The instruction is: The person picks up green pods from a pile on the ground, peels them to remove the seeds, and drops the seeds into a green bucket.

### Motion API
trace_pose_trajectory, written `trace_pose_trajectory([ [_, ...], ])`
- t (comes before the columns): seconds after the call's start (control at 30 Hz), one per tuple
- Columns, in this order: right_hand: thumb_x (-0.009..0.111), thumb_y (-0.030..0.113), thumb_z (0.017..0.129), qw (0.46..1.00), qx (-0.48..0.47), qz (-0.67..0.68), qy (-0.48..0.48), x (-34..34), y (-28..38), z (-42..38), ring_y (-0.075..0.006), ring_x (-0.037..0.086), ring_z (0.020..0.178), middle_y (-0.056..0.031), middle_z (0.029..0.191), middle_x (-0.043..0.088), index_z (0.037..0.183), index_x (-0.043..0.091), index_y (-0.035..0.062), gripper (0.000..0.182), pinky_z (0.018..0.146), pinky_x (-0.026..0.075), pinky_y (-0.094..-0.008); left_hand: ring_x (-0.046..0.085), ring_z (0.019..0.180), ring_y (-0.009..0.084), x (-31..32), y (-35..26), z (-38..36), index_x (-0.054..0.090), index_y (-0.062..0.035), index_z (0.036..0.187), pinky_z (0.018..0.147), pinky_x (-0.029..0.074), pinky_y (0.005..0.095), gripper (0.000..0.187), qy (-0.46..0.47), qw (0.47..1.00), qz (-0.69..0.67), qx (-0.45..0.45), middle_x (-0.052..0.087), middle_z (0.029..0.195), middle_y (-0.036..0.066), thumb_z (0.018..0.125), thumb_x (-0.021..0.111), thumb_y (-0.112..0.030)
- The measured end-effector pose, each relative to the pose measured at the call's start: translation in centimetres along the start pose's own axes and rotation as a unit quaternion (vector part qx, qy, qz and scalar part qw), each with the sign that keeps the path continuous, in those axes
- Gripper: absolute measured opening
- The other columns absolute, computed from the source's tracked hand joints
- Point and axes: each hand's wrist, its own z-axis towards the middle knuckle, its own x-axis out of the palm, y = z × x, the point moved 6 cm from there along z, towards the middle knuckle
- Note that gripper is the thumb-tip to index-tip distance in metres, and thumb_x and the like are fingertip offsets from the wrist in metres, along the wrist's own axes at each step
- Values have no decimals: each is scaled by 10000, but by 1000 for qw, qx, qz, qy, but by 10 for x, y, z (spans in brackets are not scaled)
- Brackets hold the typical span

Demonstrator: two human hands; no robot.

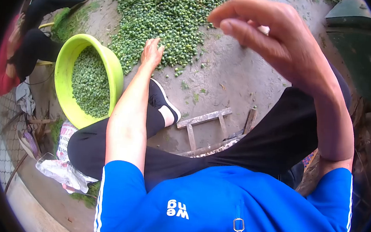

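Note:
A wide pile of small round green fruits or pods point(158, 22) is spread over the ground in front of me. My left hand point(152, 53) rests at its near edge, palm down, with fingers stretched out and thumb apart. Beside my left forearm a lime-green plastic tub point(117, 69) leans toward me, partly filled with the same green pieces point(90, 84). My right hand point(266, 33) is raised close to the camera, over bare ground right of the pile. Its fingers are curled in toward the thumb, and a small pale spot shows between them; what it is I cannot make out.
A wooden frame point(205, 117) lies between my legs, near my shoe point(163, 99). At left sit another person's dark-trousered legs point(50, 7) and red sleeve point(6, 73). Plastic bags point(65, 174) and wire mesh point(6, 123) are lower left. A dark green object point(356, 51) stands at right.

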Motion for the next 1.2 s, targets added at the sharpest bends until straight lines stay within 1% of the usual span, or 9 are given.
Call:
trace_pose_trajectory([
  [0.07,566,139,889,984,-79,-115,-110,2,-4,-2,-243,636,812,-131,913,648,995,622,1,183,710,487,-341,454,1227,318,4,-12,13,503,-120,1281,999,400,407,470,32,999,14,8,442,1360,149,851,617,-270],
  [0.27,622,125,832,977,-113,-147,-103,7,-4,-4,-310,606,774,-142,862,614,1027,616,12,225,711,481,-376,366,1281,339,23,-38,13,481,-207,1312,1020,367,469,534,49,995,84,-4,358,1421,125,826,651,-350],
  [0.5,626,114,829,979,-96,-162,-81,9,-6,-7,-333,594,763,-145,867,606,1026,609,16,220,700,471,-398,502,1035,321,38,-33,-3,627,-183,1025,828,467,409,368,-15,999,17,22,495,1095,106,693,778,-131],
  [0.63,618,128,845,973,-117,-170,-99,8,-4,-9,-320,601,766,-150,858,607,1028,606,24,210,686,476,-382,564,781,247,49,3,-2,660,-159,945,686,479,339,237,-37,985,-148,-76,578,923,104,732,745,-99],
  [0.7,615,132,851,972,-118,-175,-103,9,-3,-9,-313,605,765,-150,858,609,1034,605,22,214,676,476,-378,554,715,161,59,18,-13,638,-129,991,565,457,287,189,6,774,-573,-270,596,902,58,810,689,-114],
  [0.83,567,210,883,974,-126,-149,-115,11,-3,-1,-313,624,723,-165,814,626,929,613,-7,226,652,483,-397,522,689,166,20,-9,-36,571,-96,1011,491,382,260,154,53,486,-835,-255,556,843,53,866,567,-150],
  [1.0,521,339,940,982,-65,147,-98,18,-15,31,-144,635,894,-71,1010,661,1090,622,24,363,797,498,-299,483,692,195,-67,-72,-30,581,-73,927,547,382,303,190,58,365,-922,-117,539,819,87,825,507,-215],
  [1.17,436,367,956,811,64,558,-164,54,-44,77,-265,582,1016,-140,1153,556,1145,546,3,425,875,468,-412,524,756,227,-198,-166,-28,585,-47,983,609,427,329,233,55,354,-932,46,578,902,116,844,463,-188],
  [1.2,410,373,963,771,58,612,-166,59,-33,80,-285,561,1041,-158,1186,527,1168,523,-8,447,900,449,-433,540,783,225,-224,-188,-38,583,-60,990,627,447,348,246,-18,425,-905,16,592,914,109,876,443,-227],
])
